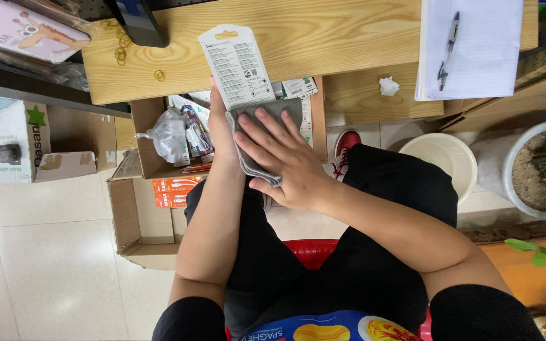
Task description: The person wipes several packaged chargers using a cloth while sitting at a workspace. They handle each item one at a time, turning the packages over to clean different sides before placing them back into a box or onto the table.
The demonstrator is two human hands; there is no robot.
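Note:
My left hand (221,129) holds a flat white retail package (237,65) with grey print and a hang tab, upright in front of the wooden table edge. A grey cloth (255,140) is wrapped over the package's lower part. My right hand (284,158) lies flat on the cloth, fingers spread, pressing it against the package. Both forearms reach up from my lap, where I sit on a red stool (314,251) in black clothes.
An open cardboard box (150,161) under the table holds bagged cables and packages. The wooden table (323,38) carries a notepad with a pen (448,47), rubber bands and a crumpled paper. A white bowl (440,158) and potted plant (541,167) stand at right.

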